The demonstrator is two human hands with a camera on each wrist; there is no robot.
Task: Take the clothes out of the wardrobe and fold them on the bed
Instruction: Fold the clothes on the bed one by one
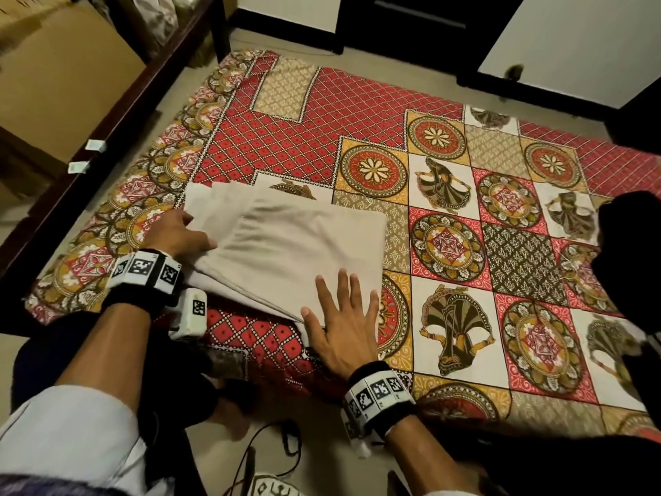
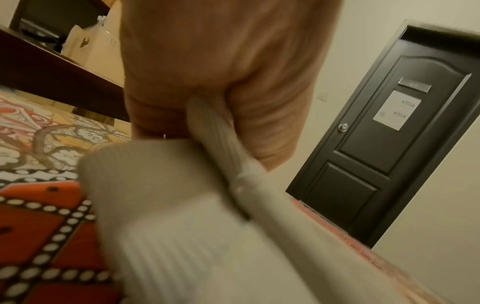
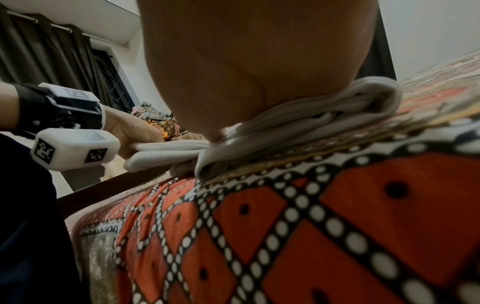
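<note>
Right hand: my right hand [image 1: 343, 327] lies nearest me, fingers straight and spread, palm flat on the near right corner of the folded pale beige ribbed-knit garment [image 1: 286, 252].
Left hand: my left hand [image 1: 179, 234] is at the garment's left edge; the left wrist view shows fingers and thumb pinching a bunched fold of the knit.
Garment place: it lies on the near left part of the bed with the red, yellow and white patterned cotton sheet [image 1: 465, 209], several layers thick, its near corner close to the mattress edge.
Step in hand, as I judge it: flattening and squaring the stack before the last fold or before leaving it.
How to do it well: keep my right palm as the anchor so the layers do not slide; draw the left edge taut and lay it down level with the layer below; then smooth outward from the middle to push out trapped air.
Risk: ribbed knit stretches, so a hard pull would skew the edge.
Nearby: dark bundle of cloth [image 1: 622, 252] at the far right of the bed.
</note>
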